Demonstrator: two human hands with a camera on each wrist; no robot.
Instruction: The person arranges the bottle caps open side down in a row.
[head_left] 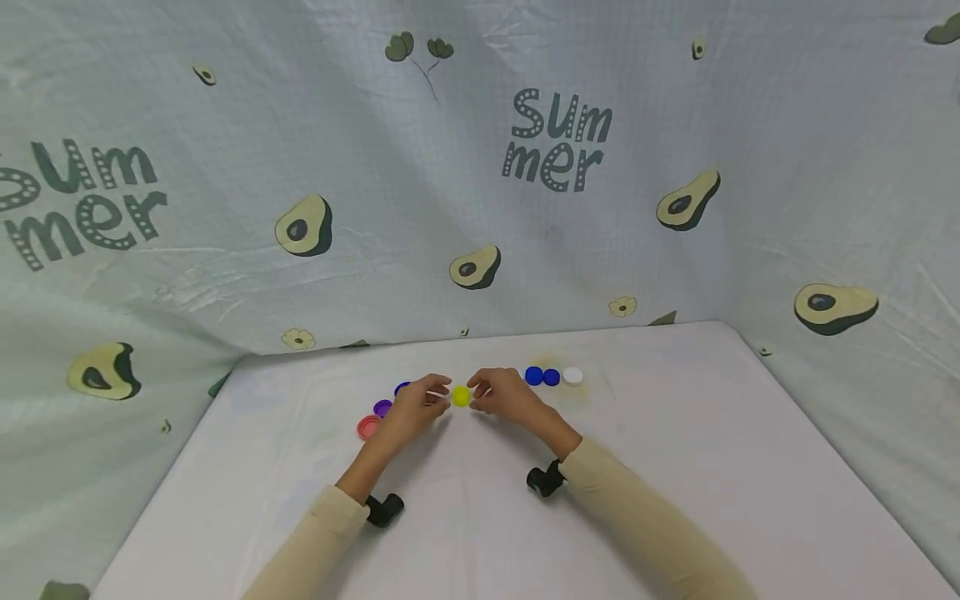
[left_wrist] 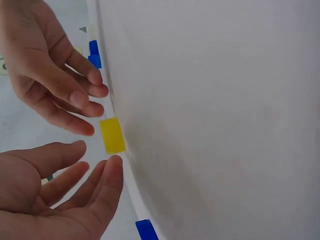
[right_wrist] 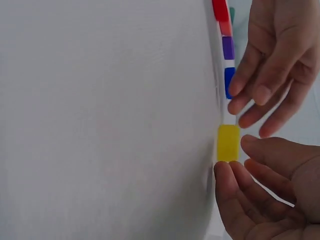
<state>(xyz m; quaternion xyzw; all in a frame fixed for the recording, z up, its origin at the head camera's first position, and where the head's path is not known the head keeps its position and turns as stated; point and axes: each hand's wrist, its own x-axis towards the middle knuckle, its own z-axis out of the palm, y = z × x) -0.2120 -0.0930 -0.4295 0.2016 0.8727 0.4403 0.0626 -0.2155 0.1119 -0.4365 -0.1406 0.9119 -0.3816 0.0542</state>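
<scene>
Between my two hands, a round yellow cap (head_left: pixel 461 396) sits on the white table; side-on in the left wrist view, the yellow cap (left_wrist: pixel 112 135) looks like a short cylinder. My left hand (head_left: pixel 418 407) is at its left, fingers loosely bent and thumb apart from them. From the other side my right hand (head_left: pixel 510 395) reaches in, its fingertips right by the cap (right_wrist: pixel 228 143) in the right wrist view. Whether any fingertip touches it, I cannot tell. Neither hand grips anything.
Left of the hands lie a red cap (head_left: pixel 368 427), a purple cap (head_left: pixel 382 408) and a partly hidden blue cap (head_left: pixel 402 387). To the right are two blue caps (head_left: pixel 534 376) and a white cap (head_left: pixel 573 376). A printed cloth (head_left: pixel 420 183) hangs behind the table.
</scene>
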